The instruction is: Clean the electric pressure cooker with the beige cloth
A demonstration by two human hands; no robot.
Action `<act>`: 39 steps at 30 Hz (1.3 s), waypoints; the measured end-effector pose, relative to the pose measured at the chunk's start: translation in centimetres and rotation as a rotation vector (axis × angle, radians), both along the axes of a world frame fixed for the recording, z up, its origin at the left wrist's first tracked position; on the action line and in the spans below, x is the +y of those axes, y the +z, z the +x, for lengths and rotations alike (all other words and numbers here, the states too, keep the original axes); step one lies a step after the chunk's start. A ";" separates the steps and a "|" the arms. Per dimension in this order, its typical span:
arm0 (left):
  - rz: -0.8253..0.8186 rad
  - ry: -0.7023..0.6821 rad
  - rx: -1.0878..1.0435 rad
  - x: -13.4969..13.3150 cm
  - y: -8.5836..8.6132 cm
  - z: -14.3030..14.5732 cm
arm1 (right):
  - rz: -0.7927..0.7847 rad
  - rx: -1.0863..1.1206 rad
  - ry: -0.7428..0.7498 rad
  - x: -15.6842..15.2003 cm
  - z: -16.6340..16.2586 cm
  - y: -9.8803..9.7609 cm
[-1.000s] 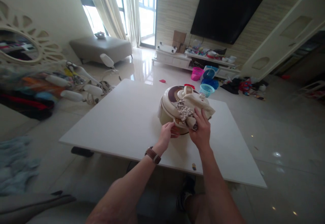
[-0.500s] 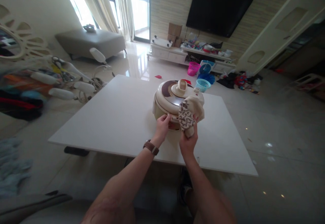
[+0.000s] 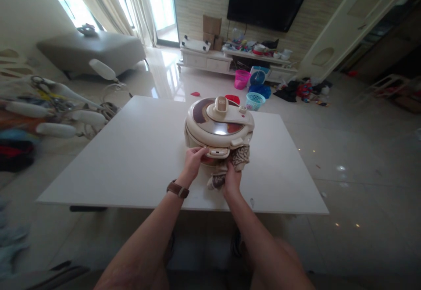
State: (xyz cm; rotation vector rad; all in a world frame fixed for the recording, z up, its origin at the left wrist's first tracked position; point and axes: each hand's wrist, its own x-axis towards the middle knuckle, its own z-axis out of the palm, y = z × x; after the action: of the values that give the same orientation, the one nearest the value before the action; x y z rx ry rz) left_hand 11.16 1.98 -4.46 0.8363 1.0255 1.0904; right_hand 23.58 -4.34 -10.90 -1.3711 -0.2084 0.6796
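A cream and brown electric pressure cooker (image 3: 219,125) stands on a white table (image 3: 131,158). My left hand (image 3: 193,161), with a brown watch on the wrist, grips the cooker's near rim. My right hand (image 3: 232,179) is closed on a patterned beige and brown cloth (image 3: 235,162), pressed against the cooker's front side just above the tabletop.
A drying rack (image 3: 59,110) with white arms stands to the left. A grey bench (image 3: 88,51) sits by the window. Beyond the table are a low TV cabinet (image 3: 230,62), baskets (image 3: 255,99) and scattered things on the glossy floor.
My right hand brought the cloth down from the cooker's lid to its front side near the table. My left hand stayed on the rim. The view tilted down.
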 end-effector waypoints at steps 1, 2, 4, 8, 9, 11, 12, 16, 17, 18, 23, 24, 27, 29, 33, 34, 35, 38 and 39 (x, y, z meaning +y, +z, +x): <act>0.002 -0.003 0.008 0.0 0.0 0.0 | 0.002 -0.016 -0.010 0.8 1.3 0.3; 0.004 -0.005 0.015 -0.1 0.0 -0.1 | -0.016 -0.033 -0.017 1.5 2.5 0.5; 0.009 -0.005 0.023 -0.3 0.1 -0.1 | -0.051 -0.056 -0.031 2.2 4.0 0.9; 0.024 -0.004 0.028 -0.7 0.3 0.0 | -0.089 -0.085 -0.047 0.8 1.3 0.9; 0.031 0.001 0.028 -0.7 0.3 0.0 | -0.072 -0.093 -0.032 0.0 -0.4 0.9; 0.052 0.012 0.034 -0.9 0.3 -0.1 | -0.052 -0.100 0.007 -1.8 -3.7 0.8; 0.065 0.012 0.045 -0.9 0.3 -0.2 | -0.028 -0.107 0.043 -2.5 -5.0 0.9; 0.113 -0.023 0.115 -0.6 0.3 -0.6 | -0.014 -0.081 0.087 -3.2 -6.1 1.2; 0.117 -0.032 0.124 -0.5 0.4 -0.7 | -0.022 -0.069 0.069 -2.8 -5.3 1.3; 0.119 -0.038 0.128 -0.4 0.4 -0.8 | -0.026 -0.054 0.046 -2.2 -4.2 1.4; 0.134 -0.043 0.152 0.1 0.3 -0.8 | -0.032 -0.002 -0.030 1.5 2.2 1.8; 0.140 -0.034 0.161 0.1 0.2 -0.8 | -0.042 -0.004 -0.040 1.9 2.8 1.8; 0.165 -0.012 0.185 0.2 -0.1 -0.6 | -0.069 -0.038 -0.042 2.2 2.8 1.6; 0.176 -0.001 0.192 0.2 -0.3 -0.5 | -0.049 -0.095 -0.021 1.4 1.3 1.2; 0.161 0.007 0.175 -0.2 -0.2 -0.4 | -0.035 -0.185 0.019 -0.5 -1.8 0.7; 0.163 0.006 0.172 -0.3 -0.1 -0.4 | -0.045 -0.190 0.019 -0.8 -2.2 0.7; 0.169 0.007 0.173 -0.5 0.0 -0.4 | -0.052 -0.191 0.019 -0.9 -2.4 0.8; 0.201 0.010 0.186 -1.2 0.2 -0.5 | -0.047 -0.173 0.021 -0.9 -2.2 1.0; 0.210 0.011 0.190 -1.4 0.3 -0.6 | -0.040 -0.166 0.022 -0.9 -2.1 1.1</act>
State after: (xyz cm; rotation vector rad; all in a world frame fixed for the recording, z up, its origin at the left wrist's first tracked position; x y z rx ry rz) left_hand 10.61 0.62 -4.20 1.1222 1.0853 1.1576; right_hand 21.48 -5.23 -9.78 -1.4668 -0.3443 0.5911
